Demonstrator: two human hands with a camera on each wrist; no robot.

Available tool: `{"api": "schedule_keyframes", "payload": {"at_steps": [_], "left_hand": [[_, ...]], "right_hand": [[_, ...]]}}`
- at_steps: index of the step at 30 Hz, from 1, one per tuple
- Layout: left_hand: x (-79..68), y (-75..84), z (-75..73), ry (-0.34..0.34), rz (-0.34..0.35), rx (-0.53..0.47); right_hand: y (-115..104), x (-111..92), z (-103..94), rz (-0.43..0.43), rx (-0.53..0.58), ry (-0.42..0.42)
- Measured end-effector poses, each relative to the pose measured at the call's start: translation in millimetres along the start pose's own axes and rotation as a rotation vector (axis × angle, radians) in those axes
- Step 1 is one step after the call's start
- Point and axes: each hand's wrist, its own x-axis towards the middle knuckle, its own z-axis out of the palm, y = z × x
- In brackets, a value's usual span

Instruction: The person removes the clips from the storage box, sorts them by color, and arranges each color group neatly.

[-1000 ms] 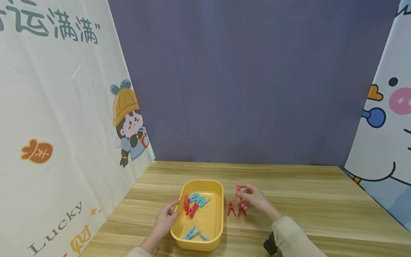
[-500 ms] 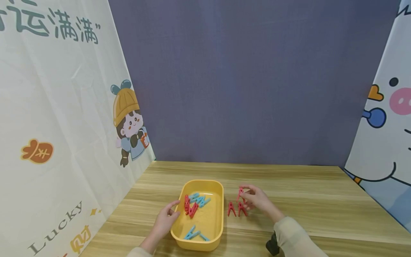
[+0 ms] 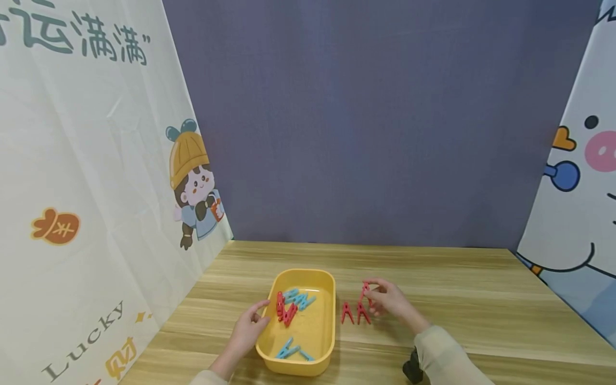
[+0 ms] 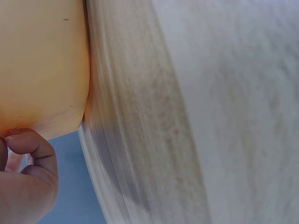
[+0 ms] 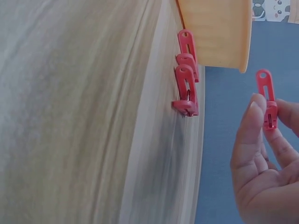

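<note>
My right hand [image 3: 391, 299] pinches a red clothespin [image 5: 265, 86] between thumb and fingers, its legs pointing down in the head view. It is raised above the table, as the right wrist view shows. Just below and left of it, two red clothespins stand on spread legs: the left one [image 3: 347, 313] and the right one [image 3: 363, 314]. My left hand [image 3: 247, 329] holds the left rim of a yellow plastic tub [image 3: 332, 326], fingers curled at its edge in the left wrist view. Inside lie several blue clothespins [image 3: 298, 299] and a few red clothespins [image 3: 290, 314].
The wood-grain table [image 3: 447, 305] extends right and behind the tub. A dark grey curtain [image 3: 366, 123] hangs along its far edge, with printed white cloths [image 3: 96, 160] at both sides. A small black object [image 3: 412, 368] shows by the right sleeve.
My right hand has moved slightly right with the red clothespin, uncovering more of the right standing clothespin. My left hand and the tub have stayed in place.
</note>
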Motion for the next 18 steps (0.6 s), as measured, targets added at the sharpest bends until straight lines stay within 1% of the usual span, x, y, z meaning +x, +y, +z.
{"api": "schedule_keyframes", "payload": {"at_steps": [6, 18], "left_hand": [[-0.1, 0.5, -0.2, -0.002, 0.002, -0.003], [-0.3, 0.8, -0.6, -0.002, -0.006, -0.006]], "right_hand": [[2.8, -0.1, -1.6, 0.005, 0.01, 0.007], [6.2, -3.1, -6.2, 0.025, 0.024, -0.021]]}}
